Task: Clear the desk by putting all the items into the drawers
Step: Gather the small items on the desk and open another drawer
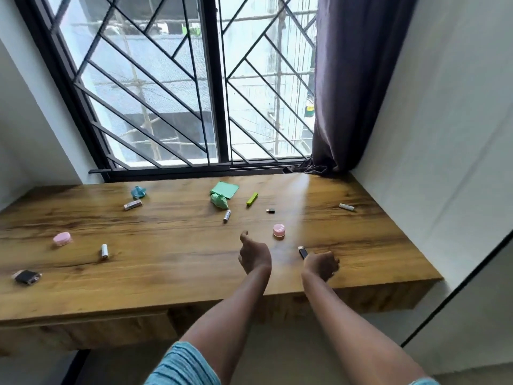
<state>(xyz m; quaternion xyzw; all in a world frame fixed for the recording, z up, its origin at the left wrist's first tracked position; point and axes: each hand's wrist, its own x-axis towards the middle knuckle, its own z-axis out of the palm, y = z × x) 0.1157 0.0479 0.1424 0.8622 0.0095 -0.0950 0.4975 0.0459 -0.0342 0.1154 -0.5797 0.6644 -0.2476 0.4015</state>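
Sleeve [181, 365]: blue, nearest, lower left.
Left hand [254, 255]: loosely curled, holding nothing, above the desk [166, 259].
Right hand [322, 263]: curled; whether it grips anything, cannot tell.
Dark stick [303, 252]: just left of the right hand.
Pink jar [279, 230]: just beyond.
Drawers [105, 333]: below the near edge, shut.
Advice: open a drawer first, then gather nearest items.

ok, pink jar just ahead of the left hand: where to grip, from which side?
Probably from above: the pink jar stands upright, low and round, lid up. Pinch across the lid's sides with the left hand, which is nearest. The desk around the jar is bare, so fingers have room.
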